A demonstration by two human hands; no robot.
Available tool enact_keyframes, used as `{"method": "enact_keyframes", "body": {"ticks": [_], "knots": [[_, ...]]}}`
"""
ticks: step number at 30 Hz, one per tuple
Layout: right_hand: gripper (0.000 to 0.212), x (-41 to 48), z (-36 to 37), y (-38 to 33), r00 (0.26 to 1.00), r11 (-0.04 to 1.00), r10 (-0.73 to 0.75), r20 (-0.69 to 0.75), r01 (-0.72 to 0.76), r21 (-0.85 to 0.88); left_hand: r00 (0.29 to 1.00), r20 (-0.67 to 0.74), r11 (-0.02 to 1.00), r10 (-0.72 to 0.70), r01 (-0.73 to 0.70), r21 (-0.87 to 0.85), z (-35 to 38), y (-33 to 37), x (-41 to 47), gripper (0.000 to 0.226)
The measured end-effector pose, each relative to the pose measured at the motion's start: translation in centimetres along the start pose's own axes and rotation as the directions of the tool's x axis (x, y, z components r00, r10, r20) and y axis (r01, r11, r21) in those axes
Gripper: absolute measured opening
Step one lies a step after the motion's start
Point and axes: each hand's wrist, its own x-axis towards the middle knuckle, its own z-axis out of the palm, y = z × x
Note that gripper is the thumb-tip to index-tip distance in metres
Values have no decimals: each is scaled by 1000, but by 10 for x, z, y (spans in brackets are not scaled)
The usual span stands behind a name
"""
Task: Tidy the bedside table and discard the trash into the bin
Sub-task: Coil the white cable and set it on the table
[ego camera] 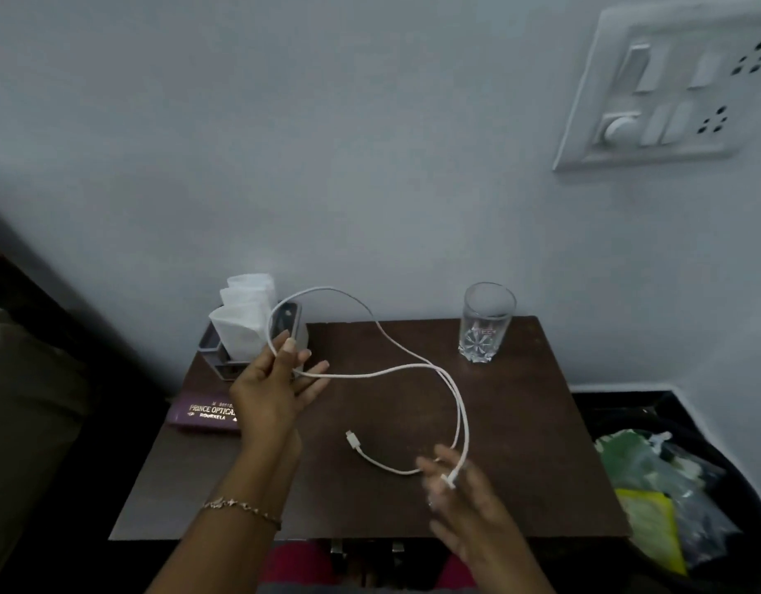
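Note:
A white charging cable [395, 370] loops over the brown bedside table [520, 443]. My left hand [275, 383] pinches a loop of the cable near the table's back left corner. My right hand [460, 490], blurred, holds the cable close to one plug near the front of the table. The other plug [352, 439] lies free on the tabletop. To the right of the table stands a black bin [670, 422] with green, yellow and clear plastic wrappers inside.
A grey holder [213, 353] with white folded napkins [245, 319] stands at the back left. A purple spectacle case [203, 415] lies in front of it. A clear glass [485, 323] stands at the back right. A switchboard [670, 87] is on the wall.

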Motion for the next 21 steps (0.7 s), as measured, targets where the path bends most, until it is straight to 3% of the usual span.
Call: {"method": "enact_keyframes", "body": {"ticks": [3,6,10,12,14,17,20,21], "knots": [[14,-8,1,10,997,996,-63,39,61,57,1000,5,999,-25,25,-37,-4,-10,-10,35],[15,-11,8,-4,974,967,-226,-37,228,117,997,76,999,-10,6,46,-10,-20,-29,32],[22,-10,16,-19,871,871,-489,-51,485,-72,974,228,988,-5,-31,154,-17,-23,-62,32],[31,-7,13,-20,806,748,-592,-16,542,-383,963,268,992,-18,-16,124,-21,-17,-73,32],[37,-5,10,-23,748,532,-656,102,554,-641,952,304,994,-32,-2,109,-26,-8,-78,33],[40,-2,12,-18,739,350,-645,197,515,-783,936,343,993,-80,47,105,-32,8,-77,34],[35,-1,18,-9,684,169,-674,278,510,-844,908,397,986,-134,84,142,-32,20,-74,34],[35,-2,23,-7,689,161,-666,285,506,-847,899,415,983,-137,71,169,-31,22,-73,35]]}}
